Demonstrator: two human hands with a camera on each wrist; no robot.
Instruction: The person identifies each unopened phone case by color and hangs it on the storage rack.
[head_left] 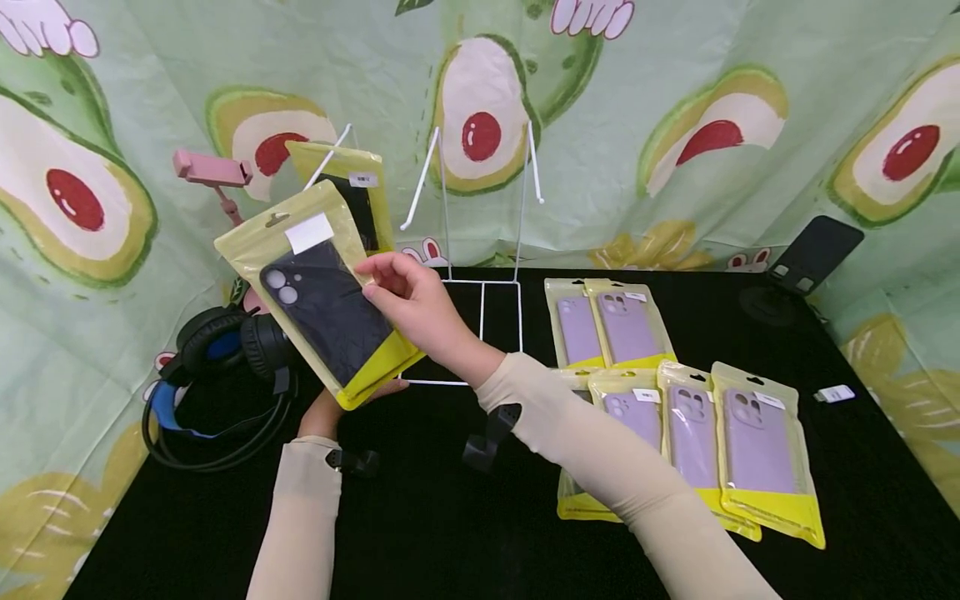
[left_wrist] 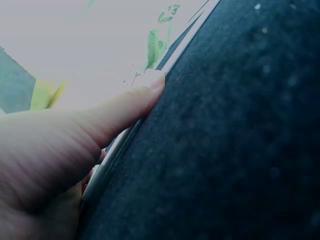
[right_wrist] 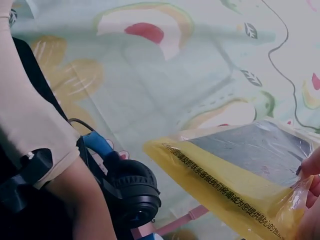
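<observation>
In my right hand [head_left: 431,317] a clear, yellow-edged bag [head_left: 330,308] with a black phone case inside is pinched by its right side, thumb in front. It tilts left, and its lower edge looks doubled. The right wrist view shows the yellow strip [right_wrist: 225,192] with printed lettering. The bag's top lies right at the tip of a white hook on the wire display rack [head_left: 519,317]. Another bagged black case [head_left: 381,229] hangs behind it. My left hand [head_left: 322,417] is low at the rack's base, partly hidden by the bag; its straight thumb [left_wrist: 122,107] rests on the white wire.
Several bagged purple phone cases [head_left: 761,450] lie on the black table at right. Headphones [head_left: 266,346] with a coiled cable sit at left, near a pink stand [head_left: 213,169]. A black phone stand [head_left: 813,254] and a small white USB stick [head_left: 835,393] are far right.
</observation>
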